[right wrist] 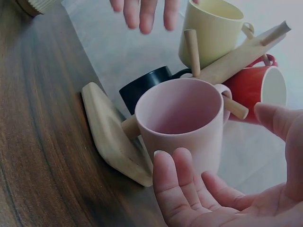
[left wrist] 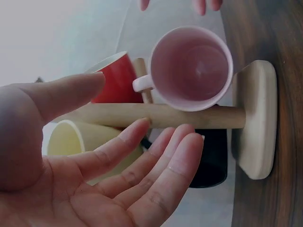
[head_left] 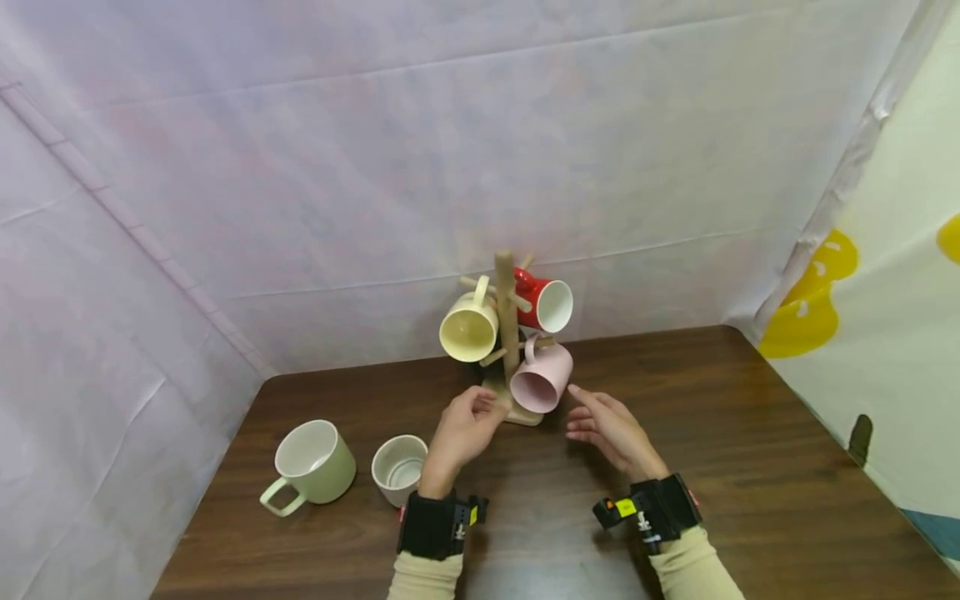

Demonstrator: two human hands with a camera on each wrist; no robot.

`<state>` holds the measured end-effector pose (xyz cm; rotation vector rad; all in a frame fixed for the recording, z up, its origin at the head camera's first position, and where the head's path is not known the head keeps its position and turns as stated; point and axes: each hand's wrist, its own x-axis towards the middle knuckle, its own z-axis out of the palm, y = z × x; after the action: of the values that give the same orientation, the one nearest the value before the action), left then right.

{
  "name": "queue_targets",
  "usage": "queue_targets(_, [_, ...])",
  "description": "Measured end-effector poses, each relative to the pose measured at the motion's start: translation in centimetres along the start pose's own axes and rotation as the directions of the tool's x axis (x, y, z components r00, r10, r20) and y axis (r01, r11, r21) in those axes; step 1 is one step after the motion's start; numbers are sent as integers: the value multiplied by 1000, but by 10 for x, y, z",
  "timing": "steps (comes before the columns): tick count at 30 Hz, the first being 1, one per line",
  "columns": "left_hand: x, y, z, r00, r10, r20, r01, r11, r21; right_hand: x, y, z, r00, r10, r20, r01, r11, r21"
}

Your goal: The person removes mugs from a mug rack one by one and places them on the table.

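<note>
A pink mug [head_left: 543,375] hangs by its handle from a lower peg of a wooden mug tree [head_left: 507,312]. My left hand [head_left: 468,425] hovers just left of it, close over the stand's base [left wrist: 262,118], fingers loosely bent and nothing held. On the other side, my right hand [head_left: 617,432] is near the pink mug with relaxed fingers, its fingertips beside the mug's wall in the right wrist view. A yellow mug [head_left: 468,329] and a red mug [head_left: 553,305] hang on upper pegs. Behind the post hangs a black mug [right wrist: 147,87], mostly hidden in the head view.
On the dark wooden table [head_left: 720,467], a light green mug [head_left: 330,475] stands at the left, handle toward the front left. A pale cup [head_left: 382,479] stands beside my left wrist. Pale cloth [head_left: 375,183] hangs close behind the mug tree.
</note>
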<state>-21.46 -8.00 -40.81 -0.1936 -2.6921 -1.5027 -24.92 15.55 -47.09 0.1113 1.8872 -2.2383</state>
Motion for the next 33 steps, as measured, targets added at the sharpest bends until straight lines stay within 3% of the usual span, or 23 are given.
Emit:
queue_targets(11, [17,1,22,994,-88,-66,89,996,22,-5,-8,-5,999,-23,34,22,1000,17])
queue_targets(17, [25,4,32,990,-112,-81,115,993,29,-8,-11,-10,992,-37,119,37,999,1])
queue_targets(24, [36,4,47,980,-147,-137,143,989,-38,-13,-15,-15,982,-50,183,61,996,-58])
queue_targets(33, [44,4,68,975,-139,-176,119,985,-122,-18,-19,-18,976,-53,211,78,991,-111])
